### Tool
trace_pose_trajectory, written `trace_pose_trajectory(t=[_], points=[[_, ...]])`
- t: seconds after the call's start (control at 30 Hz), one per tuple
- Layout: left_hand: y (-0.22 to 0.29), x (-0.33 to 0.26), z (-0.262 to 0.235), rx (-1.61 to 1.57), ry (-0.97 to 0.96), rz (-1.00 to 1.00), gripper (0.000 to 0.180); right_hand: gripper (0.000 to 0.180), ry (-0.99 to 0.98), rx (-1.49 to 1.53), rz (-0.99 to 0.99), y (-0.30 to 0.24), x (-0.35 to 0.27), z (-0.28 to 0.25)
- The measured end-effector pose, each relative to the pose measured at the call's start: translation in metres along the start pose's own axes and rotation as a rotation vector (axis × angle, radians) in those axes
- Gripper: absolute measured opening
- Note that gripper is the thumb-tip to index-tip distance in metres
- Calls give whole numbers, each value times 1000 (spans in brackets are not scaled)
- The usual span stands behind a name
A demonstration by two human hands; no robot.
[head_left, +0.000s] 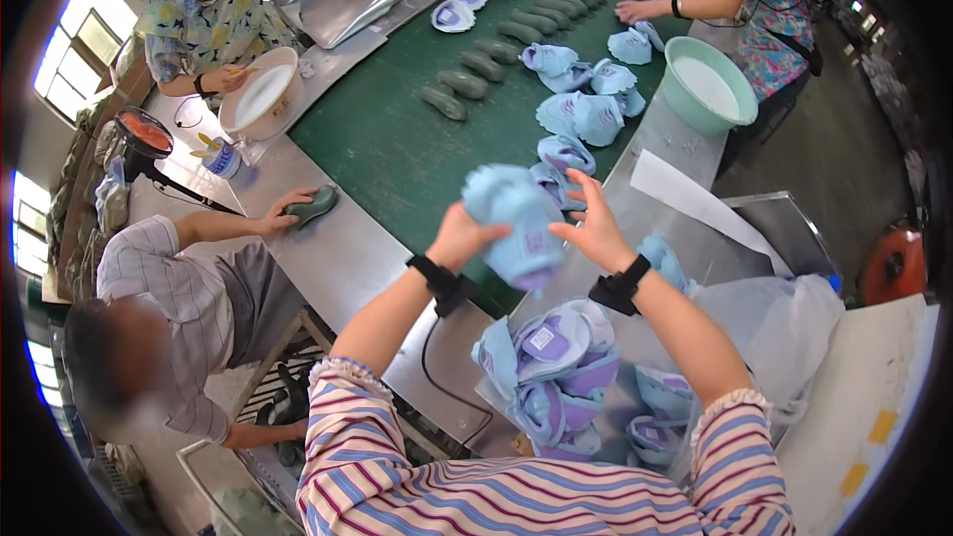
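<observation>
A light blue shoe upper (516,223), blurred by motion, is held up in front of me over the near end of the green table. My left hand (465,236) grips its left side, thumb across the front and the other fingers hidden. At its right edge is my right hand (602,226), fingers spread and raised, thumb tip close to the upper; whether it touches is unclear. Just beyond that hand, more blue uppers (568,155) lie along the table's right side. Below my hands sits a heap of blue and purple uppers (561,367).
Dark green shoe lasts (463,84) run in a row along the green surface (362,144). A mint basin (707,89) stands at right, a pale basin (263,99) at left. One co-worker's hand (280,218) touches a green last; two other people work farther off. Clear plastic (774,337) lies right.
</observation>
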State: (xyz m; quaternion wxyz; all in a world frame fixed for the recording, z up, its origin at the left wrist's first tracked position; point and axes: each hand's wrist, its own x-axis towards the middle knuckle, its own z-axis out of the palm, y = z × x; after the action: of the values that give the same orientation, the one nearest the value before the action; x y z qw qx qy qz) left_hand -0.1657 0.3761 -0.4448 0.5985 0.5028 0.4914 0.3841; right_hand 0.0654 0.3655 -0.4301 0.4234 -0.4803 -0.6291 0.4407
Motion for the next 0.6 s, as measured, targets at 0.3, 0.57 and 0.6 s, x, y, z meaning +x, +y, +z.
trace_pose_trajectory(t=[0.3,0.57,0.6], points=[[62,128,-213,-118,884,-214,71,45,-336,-121,169,-17,-59,-57],[23,-20,-50,677,-607,-138,59,59,-772,-365,482,11,-131,-102],[5,-50,-37,752,-787,-126,69,66,-769,-404,528,6,-132,-99]])
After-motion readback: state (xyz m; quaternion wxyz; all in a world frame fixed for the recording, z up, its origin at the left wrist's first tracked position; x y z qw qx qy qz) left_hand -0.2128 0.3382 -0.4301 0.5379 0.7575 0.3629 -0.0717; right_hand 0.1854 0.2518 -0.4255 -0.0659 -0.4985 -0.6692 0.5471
